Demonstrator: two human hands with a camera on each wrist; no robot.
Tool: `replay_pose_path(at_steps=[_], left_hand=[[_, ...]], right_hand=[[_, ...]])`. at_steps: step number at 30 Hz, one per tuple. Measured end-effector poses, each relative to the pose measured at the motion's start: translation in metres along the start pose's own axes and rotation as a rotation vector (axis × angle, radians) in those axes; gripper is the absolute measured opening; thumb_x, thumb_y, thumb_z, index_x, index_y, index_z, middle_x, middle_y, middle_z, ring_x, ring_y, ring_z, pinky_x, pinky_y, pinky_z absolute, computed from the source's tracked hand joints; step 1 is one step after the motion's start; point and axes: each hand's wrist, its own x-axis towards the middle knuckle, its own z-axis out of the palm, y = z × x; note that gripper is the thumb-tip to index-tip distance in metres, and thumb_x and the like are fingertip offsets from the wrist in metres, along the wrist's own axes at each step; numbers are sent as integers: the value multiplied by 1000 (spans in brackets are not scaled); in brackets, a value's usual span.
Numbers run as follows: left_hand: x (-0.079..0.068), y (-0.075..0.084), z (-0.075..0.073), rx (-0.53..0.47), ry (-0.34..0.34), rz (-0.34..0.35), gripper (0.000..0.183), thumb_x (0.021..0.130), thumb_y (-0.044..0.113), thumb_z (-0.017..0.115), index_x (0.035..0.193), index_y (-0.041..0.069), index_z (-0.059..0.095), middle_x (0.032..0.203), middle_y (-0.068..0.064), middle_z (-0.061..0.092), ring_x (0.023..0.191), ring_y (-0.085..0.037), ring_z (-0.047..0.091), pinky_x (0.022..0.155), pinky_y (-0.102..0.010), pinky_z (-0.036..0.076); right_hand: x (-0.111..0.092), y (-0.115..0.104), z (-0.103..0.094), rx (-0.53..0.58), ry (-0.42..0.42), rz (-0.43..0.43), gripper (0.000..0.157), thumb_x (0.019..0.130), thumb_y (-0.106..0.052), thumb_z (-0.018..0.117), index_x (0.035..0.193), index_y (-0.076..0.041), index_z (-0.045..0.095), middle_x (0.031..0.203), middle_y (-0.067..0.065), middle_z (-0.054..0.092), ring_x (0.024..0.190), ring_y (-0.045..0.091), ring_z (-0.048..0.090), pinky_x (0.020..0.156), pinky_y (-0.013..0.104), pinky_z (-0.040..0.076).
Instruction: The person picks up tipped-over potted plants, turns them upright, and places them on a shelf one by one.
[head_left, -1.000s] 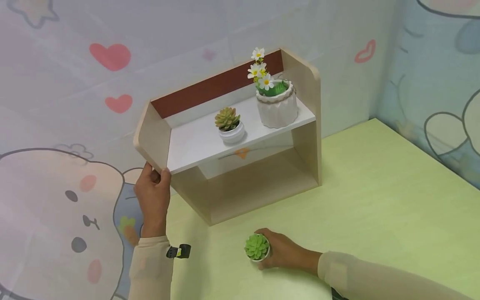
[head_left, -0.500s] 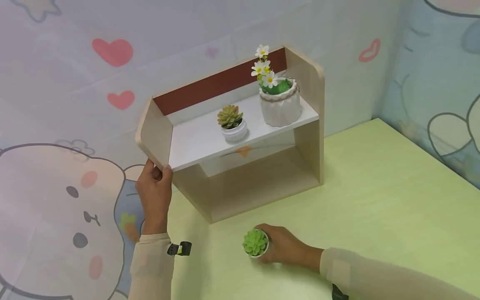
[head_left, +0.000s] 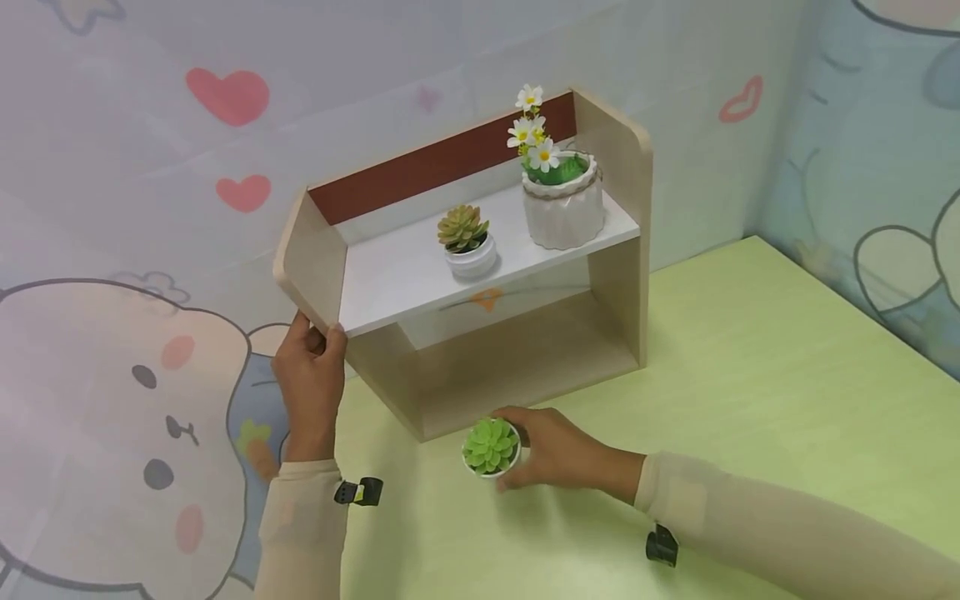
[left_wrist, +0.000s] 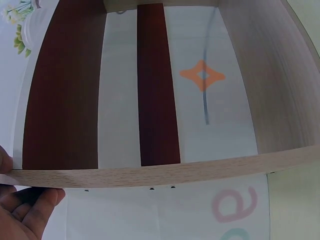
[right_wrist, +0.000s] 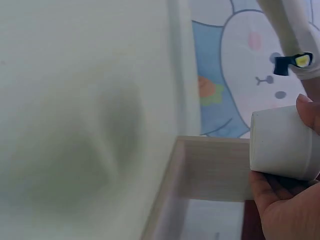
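Observation:
My right hand (head_left: 555, 450) holds a small potted green succulent (head_left: 490, 447) above the table, in front of the shelf. Its white pot (right_wrist: 280, 142) is gripped between thumb and fingers in the right wrist view. With thumb and fingers, my left hand (head_left: 311, 379) pinches the left side panel of the wooden shelf (head_left: 311, 254); the left wrist view shows fingers (left_wrist: 42, 212) on both sides of that panel. On the white upper board stand a brownish-green succulent (head_left: 462, 229) in a white bowl-shaped pot and, to its right, white daisies (head_left: 543, 156) in a ribbed white pot (head_left: 564, 208).
The shelf's lower compartment (head_left: 525, 342) faces me, with a wooden base. A light green table (head_left: 750, 417) extends to the right and front. Behind and left is a wall covering (head_left: 420, 50) with cartoon prints. Small black cameras (head_left: 662, 546) sit at both wrists.
My right hand has moved the green succulent toward the shelf and slightly left, raising it off the table. My left hand keeps its grip on the side panel. The head view has shifted slightly.

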Motion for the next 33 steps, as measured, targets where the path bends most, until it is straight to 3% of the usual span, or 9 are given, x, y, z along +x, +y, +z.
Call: replay_pose_path(at_steps=[7, 14, 24, 33], left_hand=[[1, 0, 1, 1, 4, 12, 32, 98, 5, 62, 128, 4, 72, 113, -18, 76, 99, -25, 76, 77, -13, 51], [2, 1, 4, -2, 6, 10, 33, 98, 7, 63, 129, 5, 72, 112, -19, 77, 97, -23, 76, 76, -13, 51], [1, 1, 3, -7, -5, 18, 34, 98, 7, 63, 130, 3, 71, 114, -20, 76, 99, -24, 76, 76, -12, 51], [1, 1, 1, -12, 3, -6, 34, 97, 6, 63, 131, 4, 71, 116, -21, 75, 102, -25, 75, 77, -14, 51]], right_hand=[[13, -33, -19, -20, 2, -19, 75, 74, -22, 96, 139, -7, 63, 124, -2, 71, 111, 12, 67, 95, 35, 53], [29, -61, -34, -57, 48, 0, 81, 72, -26, 97, 142, -5, 62, 130, 2, 70, 117, 17, 65, 99, 38, 50], [50, -99, -54, -28, 46, -24, 78, 74, -18, 95, 143, -3, 60, 131, 5, 70, 116, 16, 64, 102, 35, 49], [76, -130, -68, -126, 92, -5, 80, 73, -28, 96, 142, -8, 63, 131, 1, 70, 121, 17, 59, 107, 35, 45]])
